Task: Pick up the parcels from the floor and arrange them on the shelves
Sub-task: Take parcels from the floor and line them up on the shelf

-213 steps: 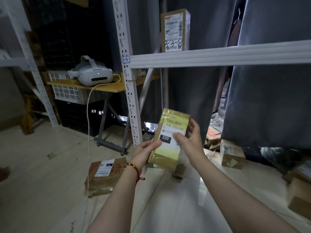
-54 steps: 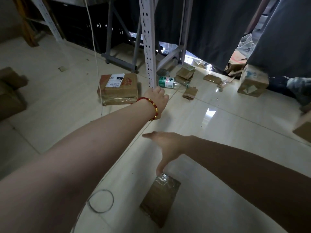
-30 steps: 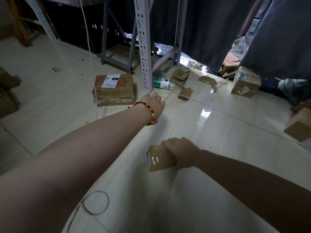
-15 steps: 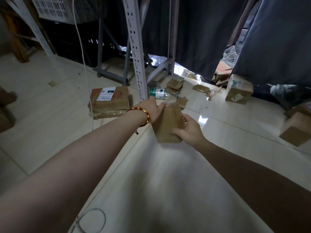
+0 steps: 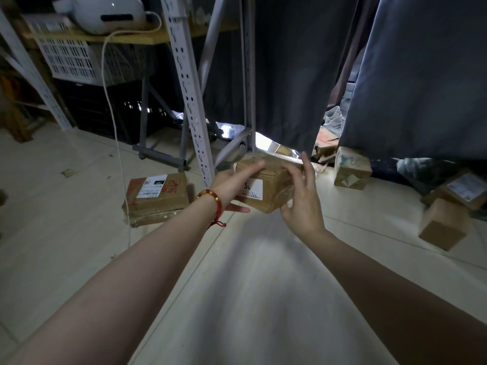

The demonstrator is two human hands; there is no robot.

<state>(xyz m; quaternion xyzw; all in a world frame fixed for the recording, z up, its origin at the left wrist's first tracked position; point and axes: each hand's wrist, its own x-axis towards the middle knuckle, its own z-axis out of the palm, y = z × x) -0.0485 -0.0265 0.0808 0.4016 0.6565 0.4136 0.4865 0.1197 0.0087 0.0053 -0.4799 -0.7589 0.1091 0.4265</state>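
You hold the taped parcel (image 5: 266, 185) above the floor (image 5: 237, 285), just before the shelf upright (image 5: 189, 101). Your left hand (image 5: 232, 185) pinches its left end, fingers on top and thumb beneath, while your right hand (image 5: 303, 206) clasps its right end between thumb and spread fingers. A labelled flat parcel (image 5: 156, 198) lies left of the upright, beside a hanging white cable (image 5: 113, 114). Small boxes (image 5: 351, 168) sit right, below a grey curtain (image 5: 421, 75). The parcels are brown cardboard under glossy tape, and the upright is perforated pale metal. The floor is pale, glossy tile in a dim room.
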